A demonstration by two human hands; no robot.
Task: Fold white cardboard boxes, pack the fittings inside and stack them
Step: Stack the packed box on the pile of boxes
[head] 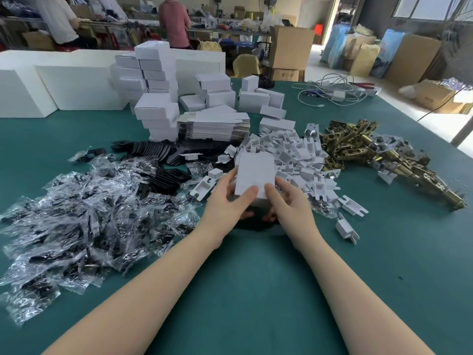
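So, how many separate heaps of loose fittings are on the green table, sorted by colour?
Clear bags of black parts: 1
Black plates: 1
White plastic pieces: 1
Brass metal parts: 1
Total: 4 heaps

Both hands, left and right, hold one white box.

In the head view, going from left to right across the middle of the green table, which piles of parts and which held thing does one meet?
Pile of clear plastic bags with black parts → white box held in both hands, left hand, right hand → pile of white plastic fittings → pile of brass-coloured metal fittings.
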